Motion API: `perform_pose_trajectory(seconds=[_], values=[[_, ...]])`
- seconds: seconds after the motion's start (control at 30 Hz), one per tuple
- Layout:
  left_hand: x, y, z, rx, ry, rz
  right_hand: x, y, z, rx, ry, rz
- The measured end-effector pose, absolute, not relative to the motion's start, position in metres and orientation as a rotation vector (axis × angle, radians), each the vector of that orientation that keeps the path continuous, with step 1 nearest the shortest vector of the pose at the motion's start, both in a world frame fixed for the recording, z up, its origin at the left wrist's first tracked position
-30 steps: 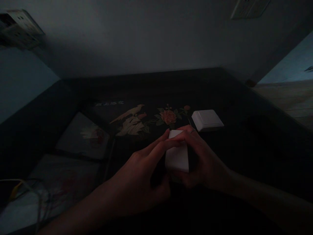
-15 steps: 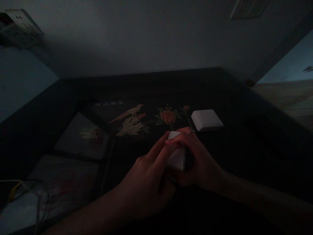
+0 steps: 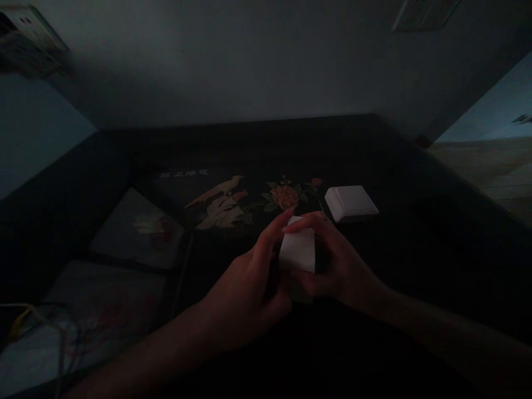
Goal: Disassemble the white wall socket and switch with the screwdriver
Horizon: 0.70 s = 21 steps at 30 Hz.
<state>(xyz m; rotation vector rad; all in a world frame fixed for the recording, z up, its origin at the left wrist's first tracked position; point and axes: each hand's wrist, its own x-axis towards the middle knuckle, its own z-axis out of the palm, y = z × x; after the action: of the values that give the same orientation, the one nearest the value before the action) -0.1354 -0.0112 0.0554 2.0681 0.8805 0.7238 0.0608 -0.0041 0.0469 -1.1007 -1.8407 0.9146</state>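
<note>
In the dim light, a small white rectangular block [image 3: 298, 249], the size of a card deck or little box, sits between my two hands. My left hand [image 3: 253, 293] closes on its left side, with the index finger reaching up to the far corner. From the right, my right hand [image 3: 336, 260] grips it, index finger bent over the top end and thumb at the near edge. Darkness hides the undersides and the other fingers. Just beyond my right hand lies a white case [image 3: 352, 203] with bevelled edges, touched by neither hand.
A dark table top [image 3: 399, 249] carries a printed bird [image 3: 222, 191] and a flower [image 3: 285, 196]. Floral panels [image 3: 135, 233] lie at the left, with cables [image 3: 62, 332] at the near left corner. A wall [image 3: 233, 61] with sockets [image 3: 426, 14] rises behind.
My left fingers have lifted off the block's top face and moved to its left side, so more of the white face shows. The block has tilted and risen slightly. The white case stays put.
</note>
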Motion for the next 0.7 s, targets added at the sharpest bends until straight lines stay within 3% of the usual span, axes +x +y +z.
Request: perform_pose_trajectory(seconds=[0.2, 0.37, 0.7], values=[[-0.142, 0.000, 0.057, 1.974, 0.710, 0.617, 0.062, -0.004, 0.053, -1.095, -1.853, 1.121], [-0.140, 0.003, 0.051, 1.729, 0.633, 0.739, 0.064, -0.008, 0.055, -1.101, -1.831, 1.226], [-0.137, 0.000, 0.059, 1.821, 0.784, 0.716, 0.061, -0.007, 0.064, -1.043, -1.659, 1.313]])
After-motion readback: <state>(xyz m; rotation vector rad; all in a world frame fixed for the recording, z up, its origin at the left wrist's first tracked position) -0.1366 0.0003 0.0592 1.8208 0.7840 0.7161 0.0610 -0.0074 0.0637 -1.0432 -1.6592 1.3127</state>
